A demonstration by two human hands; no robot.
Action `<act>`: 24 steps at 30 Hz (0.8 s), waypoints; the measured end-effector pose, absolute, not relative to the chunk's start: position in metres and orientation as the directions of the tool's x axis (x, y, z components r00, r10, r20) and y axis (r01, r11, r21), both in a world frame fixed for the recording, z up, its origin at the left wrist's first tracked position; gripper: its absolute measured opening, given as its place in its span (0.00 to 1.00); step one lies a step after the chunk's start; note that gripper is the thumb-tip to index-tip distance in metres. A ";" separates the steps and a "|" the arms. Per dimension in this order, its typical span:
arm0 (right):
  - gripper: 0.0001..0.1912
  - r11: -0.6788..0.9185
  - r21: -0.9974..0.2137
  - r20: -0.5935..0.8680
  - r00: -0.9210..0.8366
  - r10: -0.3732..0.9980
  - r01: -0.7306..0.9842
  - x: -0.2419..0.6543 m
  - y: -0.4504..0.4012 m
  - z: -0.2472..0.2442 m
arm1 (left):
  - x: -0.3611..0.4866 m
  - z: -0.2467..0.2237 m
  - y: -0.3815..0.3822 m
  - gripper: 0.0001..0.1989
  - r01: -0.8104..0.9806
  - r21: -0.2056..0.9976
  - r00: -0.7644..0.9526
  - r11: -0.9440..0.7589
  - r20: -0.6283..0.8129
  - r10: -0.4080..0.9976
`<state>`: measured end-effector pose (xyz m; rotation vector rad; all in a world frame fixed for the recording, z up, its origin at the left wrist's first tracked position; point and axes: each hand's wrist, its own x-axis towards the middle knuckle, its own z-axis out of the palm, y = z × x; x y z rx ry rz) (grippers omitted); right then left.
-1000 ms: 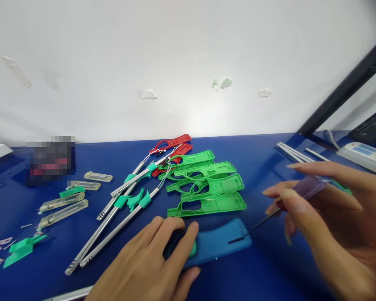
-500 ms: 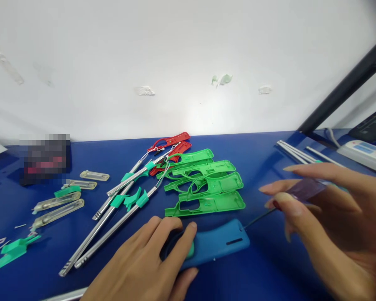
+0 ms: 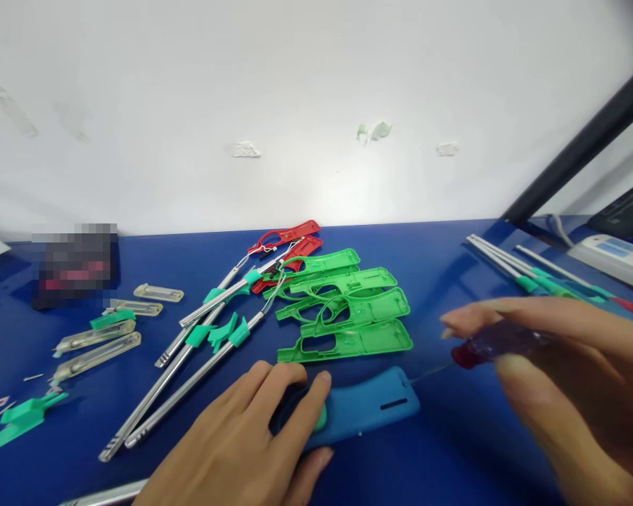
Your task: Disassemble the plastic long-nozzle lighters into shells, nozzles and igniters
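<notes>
Casing, blue (image 3: pixel 366 407), lower center of frame on table (image 3: pixel 454 453); left hand (image 3: pixel 243 443) fingers clamped over its left part. Right hand (image 3: pixel 601 393), lower right, fingers grasping screwdriver (image 3: pixel 499 342), blurred shaft toward casing's right end, contact unclear. Green half-shells (image 3: pixel 372 339) mid-frame.

On the table (image 3: pixel 432 260), handle shells (image 3: pixel 374 308) behind the casing (image 3: pixel 356 410), tubes (image 3: pixel 190 386) left of them, reservoirs (image 3: pixel 99 357) farther left

Right of centre, a bare lane of blue table (image 3: pixel 437 256) runs between green shells (image 3: pixel 374 339) and pale rods (image 3: pixel 491 258). The right hand (image 3: pixel 574 393) and screwdriver (image 3: pixel 506 341) obstruct its lower end; crossed metal rods (image 3: pixel 190 384) clutter centre-left.
</notes>
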<state>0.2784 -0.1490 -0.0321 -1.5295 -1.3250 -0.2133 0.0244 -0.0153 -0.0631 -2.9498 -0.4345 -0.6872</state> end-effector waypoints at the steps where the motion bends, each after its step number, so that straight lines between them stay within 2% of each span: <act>1: 0.10 0.138 -0.627 0.684 0.457 0.568 0.767 0.280 -0.148 -0.031 | 0.025 -0.064 -0.015 0.19 0.288 -0.017 0.859 -0.958 0.447 0.250; 2: 0.09 0.186 -0.593 0.731 0.428 0.532 0.783 0.284 -0.148 -0.031 | 0.025 -0.065 -0.014 0.19 0.283 -0.020 0.858 -0.959 0.452 0.244; 3: 0.11 0.263 -0.474 0.795 0.280 0.538 0.840 0.289 -0.147 -0.032 | 0.025 -0.065 -0.014 0.20 0.279 -0.020 0.859 -0.960 0.453 0.240; 5: 0.12 0.245 -0.413 0.775 0.197 0.600 0.877 0.298 -0.149 -0.035 | 0.025 -0.065 -0.014 0.20 0.280 -0.015 0.862 -0.960 0.444 0.244; 7: 0.24 0.243 -0.459 0.766 0.242 0.596 0.855 0.302 -0.151 -0.038 | 0.025 -0.063 -0.015 0.20 0.288 -0.012 0.865 -0.957 0.433 0.255; 9: 0.27 0.243 -0.498 0.744 0.267 0.612 0.832 0.301 -0.153 -0.037 | 0.025 -0.062 -0.016 0.20 0.301 -0.013 0.866 -0.953 0.422 0.268; 11: 0.23 0.247 -0.493 0.726 0.238 0.645 0.834 0.301 -0.155 -0.034 | 0.025 -0.062 -0.016 0.20 0.303 -0.017 0.864 -0.953 0.428 0.266; 13: 0.17 0.249 -0.437 0.747 0.195 0.636 0.864 0.303 -0.156 -0.032 | 0.025 -0.063 -0.015 0.20 0.293 -0.020 0.861 -0.956 0.441 0.254; 15: 0.17 0.227 -0.418 0.772 0.212 0.599 0.880 0.306 -0.155 -0.035 | 0.025 -0.065 -0.014 0.19 0.282 -0.024 0.859 -0.959 0.452 0.241; 20: 0.18 0.137 -0.613 0.729 0.489 0.479 0.778 0.292 -0.149 -0.051 | 0.027 -0.069 -0.013 0.20 0.286 -0.042 0.824 -0.957 0.520 0.223; 24: 0.16 0.160 -0.613 0.741 0.492 0.457 0.774 0.282 -0.143 -0.049 | 0.027 -0.065 -0.014 0.20 0.291 -0.027 0.860 -0.956 0.444 0.249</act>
